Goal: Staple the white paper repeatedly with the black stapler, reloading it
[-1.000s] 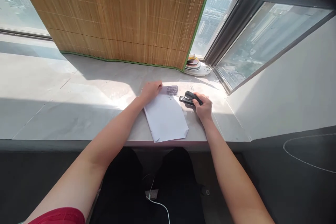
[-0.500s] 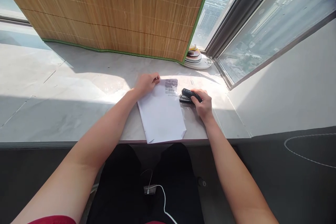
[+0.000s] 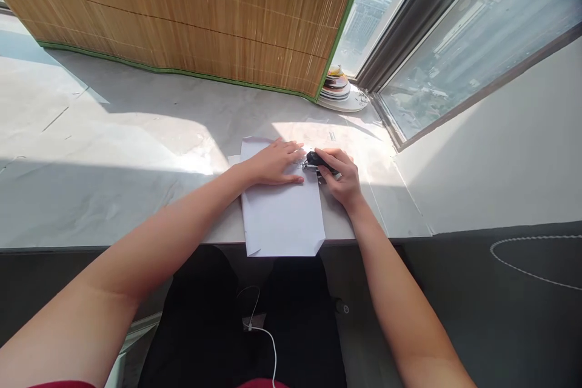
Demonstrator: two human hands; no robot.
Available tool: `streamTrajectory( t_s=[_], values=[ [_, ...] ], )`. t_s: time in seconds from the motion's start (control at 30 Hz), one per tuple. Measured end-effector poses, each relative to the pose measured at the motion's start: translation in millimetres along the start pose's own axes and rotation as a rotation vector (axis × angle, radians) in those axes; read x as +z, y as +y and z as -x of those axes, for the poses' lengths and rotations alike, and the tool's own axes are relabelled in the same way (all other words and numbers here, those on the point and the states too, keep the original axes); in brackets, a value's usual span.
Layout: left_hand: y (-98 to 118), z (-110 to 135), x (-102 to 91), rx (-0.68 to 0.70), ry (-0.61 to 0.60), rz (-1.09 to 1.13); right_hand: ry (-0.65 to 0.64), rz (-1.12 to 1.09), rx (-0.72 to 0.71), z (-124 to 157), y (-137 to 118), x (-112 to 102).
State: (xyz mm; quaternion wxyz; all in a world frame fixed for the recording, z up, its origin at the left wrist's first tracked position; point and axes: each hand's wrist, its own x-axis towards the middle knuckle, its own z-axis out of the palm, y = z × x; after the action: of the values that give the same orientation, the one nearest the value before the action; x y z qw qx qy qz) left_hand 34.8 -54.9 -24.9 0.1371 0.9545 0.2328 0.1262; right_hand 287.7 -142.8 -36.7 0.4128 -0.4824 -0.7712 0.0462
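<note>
White paper lies on the pale ledge, its near end sticking out past the front edge and its lower corners folded. My left hand rests flat on the upper part of the paper with fingers spread toward the right. It covers most of the patch of staples seen there earlier. Gripped in my right hand is a black stapler, whose front end sits over the paper's right edge, close to my left fingertips. Whether the stapler is pressed down fully I cannot tell.
A bamboo blind with green edging hangs at the back. Stacked plates stand in the window corner. The ledge ends just above my legs. A white cable runs from a small device on my lap.
My left hand has left the paper's top edge and now lies flat over the staples. The stapler has moved slightly left onto the paper. The paper has shifted a little toward me.
</note>
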Motion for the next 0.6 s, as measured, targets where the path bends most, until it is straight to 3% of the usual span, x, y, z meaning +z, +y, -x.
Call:
streamTrajectory(
  t_s=[0.2,0.6],
  values=[
    [9.8,-4.6,9.6,-0.092,-0.028,0.0,-0.012,0.116,-0.029,-1.0,0.1,4.0],
    [9.8,-7.5,9.3,-0.057,-0.036,0.032,-0.06,0.273,-0.032,0.4,-2.5,5.2]
  ],
)
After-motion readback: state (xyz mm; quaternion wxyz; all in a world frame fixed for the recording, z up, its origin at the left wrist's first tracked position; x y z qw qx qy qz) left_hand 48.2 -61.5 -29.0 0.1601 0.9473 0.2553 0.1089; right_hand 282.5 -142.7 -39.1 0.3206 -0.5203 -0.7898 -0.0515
